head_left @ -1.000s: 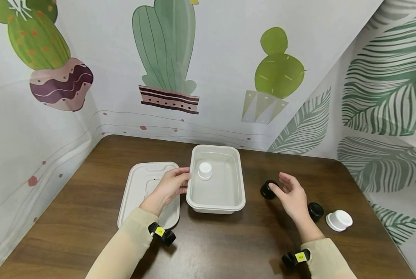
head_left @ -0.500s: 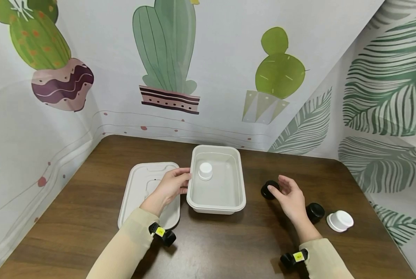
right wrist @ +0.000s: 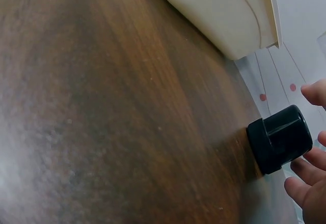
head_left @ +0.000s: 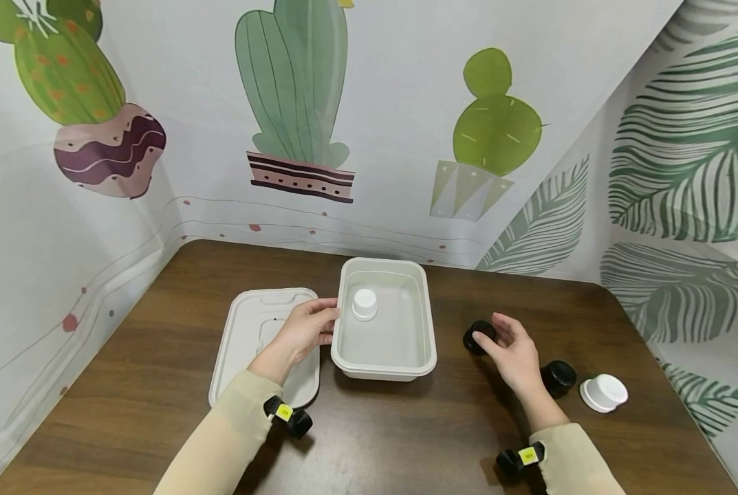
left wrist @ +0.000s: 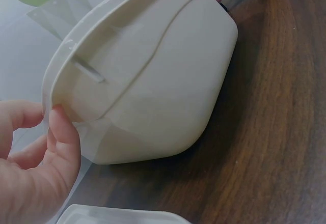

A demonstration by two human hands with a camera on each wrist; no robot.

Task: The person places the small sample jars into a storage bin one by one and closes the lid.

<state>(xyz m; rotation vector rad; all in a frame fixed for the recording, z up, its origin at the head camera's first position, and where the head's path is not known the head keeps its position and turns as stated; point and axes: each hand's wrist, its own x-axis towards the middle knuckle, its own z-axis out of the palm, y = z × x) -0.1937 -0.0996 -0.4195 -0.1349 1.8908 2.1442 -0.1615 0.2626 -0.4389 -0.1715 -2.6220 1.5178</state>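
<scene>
So the left hand [head_left: 300, 330] has the left rim of the pale tub [head_left: 384, 368] pinched, with a white cap [head_left: 364, 303] inside toward the left and a lid [head_left: 235, 357] left of it on the worktop [head_left: 369, 433]. Right hand [head_left: 517, 354] is relaxed around a black cap [right wrist: 282, 138] right of the tub, thumb clear of it; another black cap [head_left: 559, 377] and a second white cap [head_left: 609, 391] sit nearer, farther right.

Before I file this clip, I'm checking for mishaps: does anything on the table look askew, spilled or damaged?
Nothing stands out. The tub and lid sit side by side. One white cup is in the tub; two black cups and another white cup stand to its right. No spill or crack shows.
</scene>
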